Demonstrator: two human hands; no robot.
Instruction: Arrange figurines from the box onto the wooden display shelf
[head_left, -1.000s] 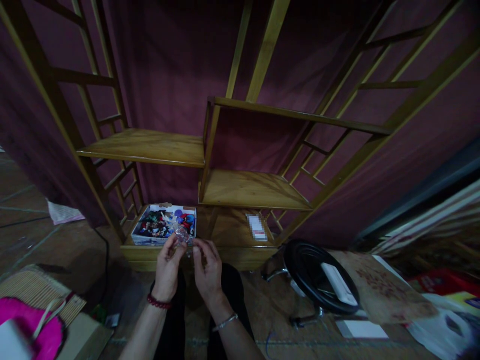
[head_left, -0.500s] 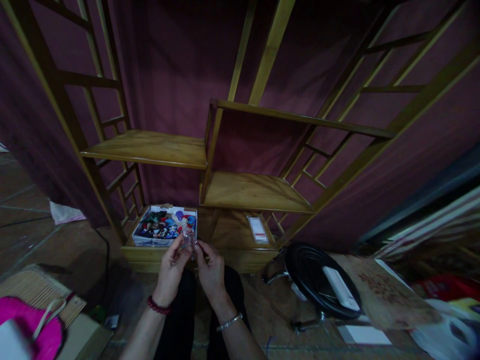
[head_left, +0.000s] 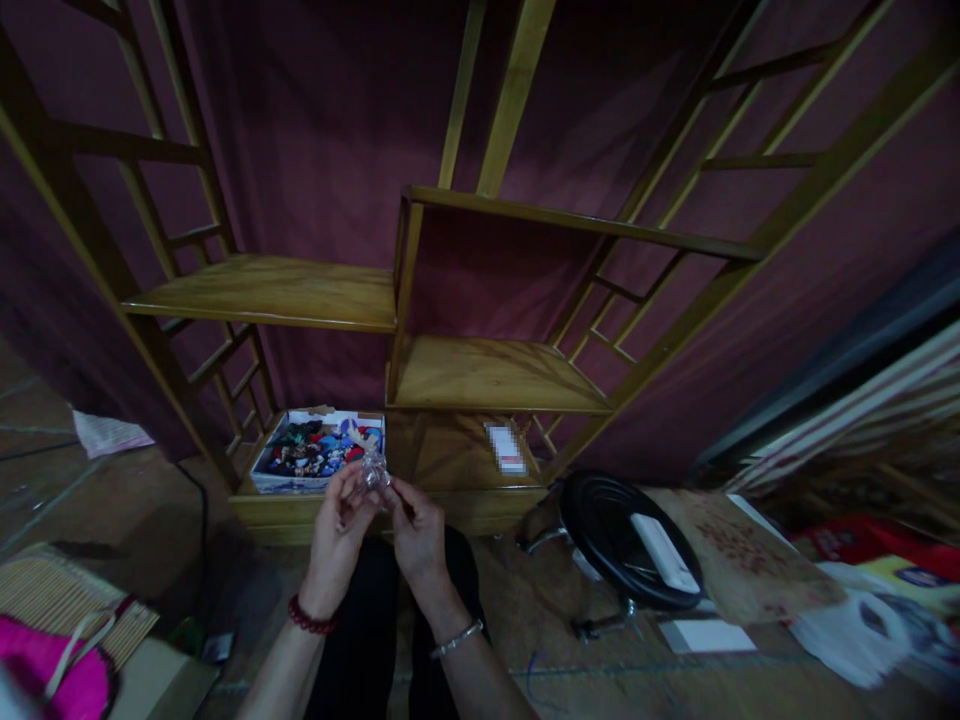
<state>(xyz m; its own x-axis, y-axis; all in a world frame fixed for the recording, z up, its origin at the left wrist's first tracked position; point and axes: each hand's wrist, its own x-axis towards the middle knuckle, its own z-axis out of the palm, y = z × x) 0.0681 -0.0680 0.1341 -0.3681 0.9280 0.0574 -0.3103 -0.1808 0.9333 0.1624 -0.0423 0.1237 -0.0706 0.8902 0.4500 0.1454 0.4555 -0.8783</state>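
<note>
One small, shiny, crumpled-looking piece of clear plastic (head_left: 375, 474) is between our two hands, in front of the near right corner of a low white cardboard box with printed sides (head_left: 291, 486); we cannot tell whether it touches the box. Our left hand (head_left: 337, 535) pinches it from the left with thumb and curled fingers, and our right hand (head_left: 420, 535) pinches its right side between thumb and forefinger. Around our left wrist sits a dark red beaded bracelet (head_left: 311, 617), and around our right a thin silver-coloured bangle (head_left: 459, 638). The open box is filled with small jumbled pieces in red, blue, white and dark green (head_left: 311, 450), too small for us to name. It rests at the left end of the brown wooden bottom board (head_left: 435, 450) of the shelf unit, and a flat white rectangular item (head_left: 506, 450), blurred into squares, lies well apart toward the right end. Above the box runs the yellowish-brown left shelf (head_left: 277, 288). To our right stands a round black stool (head_left: 596, 510) with a long white box (head_left: 664, 552) lying on its seat.
</note>
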